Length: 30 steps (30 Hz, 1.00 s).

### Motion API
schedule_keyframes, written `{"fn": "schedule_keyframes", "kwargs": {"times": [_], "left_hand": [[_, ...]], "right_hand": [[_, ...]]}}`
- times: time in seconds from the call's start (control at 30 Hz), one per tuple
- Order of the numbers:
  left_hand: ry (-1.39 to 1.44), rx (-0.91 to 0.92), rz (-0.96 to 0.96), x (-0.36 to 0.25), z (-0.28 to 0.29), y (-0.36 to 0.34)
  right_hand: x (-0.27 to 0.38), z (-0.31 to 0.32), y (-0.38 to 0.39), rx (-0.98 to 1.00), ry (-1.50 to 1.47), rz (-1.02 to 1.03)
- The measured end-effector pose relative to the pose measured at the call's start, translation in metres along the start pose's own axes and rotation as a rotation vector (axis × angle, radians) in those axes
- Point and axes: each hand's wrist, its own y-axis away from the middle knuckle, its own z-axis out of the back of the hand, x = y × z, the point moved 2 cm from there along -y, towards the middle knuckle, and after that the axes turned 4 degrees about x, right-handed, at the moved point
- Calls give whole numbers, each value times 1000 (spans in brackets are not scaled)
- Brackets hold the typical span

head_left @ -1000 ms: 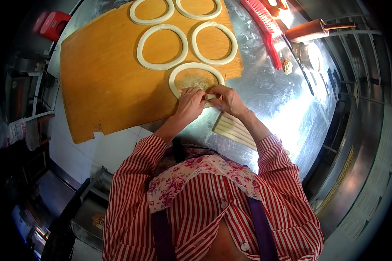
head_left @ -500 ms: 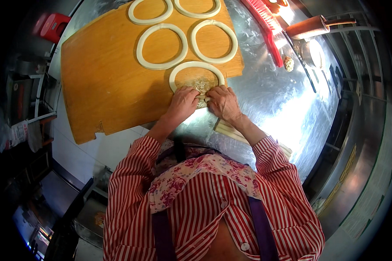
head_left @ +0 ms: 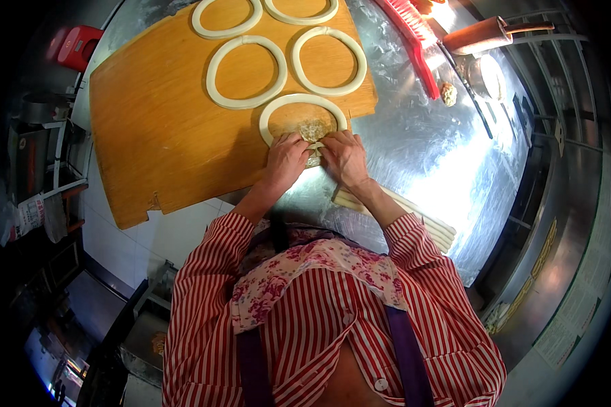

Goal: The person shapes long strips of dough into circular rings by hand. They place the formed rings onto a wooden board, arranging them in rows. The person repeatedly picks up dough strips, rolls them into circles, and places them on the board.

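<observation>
A pale dough ring (head_left: pixel 303 99) lies near the front right edge of a wooden board (head_left: pixel 142 149). My left hand (head_left: pixel 288 161) and my right hand (head_left: pixel 343 159) grip its front part from either side, fingers curled, pressing where the two ends meet over a floury patch. Four more rings lie behind, among them one at middle left (head_left: pixel 211 74) and one at right (head_left: pixel 362 57). Beneath my right forearm several straight dough strips (head_left: pixel 429 227) lie side by side on the steel table (head_left: pixel 406 142).
At the back right are a red brush (head_left: pixel 421 61), a rolling pin (head_left: pixel 474 41), a thin dark rod (head_left: pixel 470 91), a small round container (head_left: pixel 487 77) and a small lump (head_left: pixel 449 93). A red object (head_left: pixel 77 47) sits at the upper left. A metal rack (head_left: pixel 54 163) stands left.
Since one second ago both hands have squared up on the ring's front, my right fingers turning flatter over it. The view has shifted slightly, and more strips show under my right arm.
</observation>
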Motion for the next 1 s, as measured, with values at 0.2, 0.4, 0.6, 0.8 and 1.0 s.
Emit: {"fn": "schedule_keyframes", "kwargs": {"times": [0.2, 0.4, 0.6, 0.8, 1.0], "left_hand": [[17, -3, -22, -3, 3, 2], [25, -21, -74, -4, 3, 3], [-11, -14, -134, -7, 2, 3], [-138, -45, -218, -5, -6, 3], [-115, -10, -168, -6, -5, 1]], "right_hand": [[0, 0, 2, 13, 11, 26], [1, 2, 3, 19, 18, 53], [2, 3, 2, 34, 42, 147], [2, 2, 0, 85, 74, 234], [-1, 1, 0, 151, 63, 209]]}}
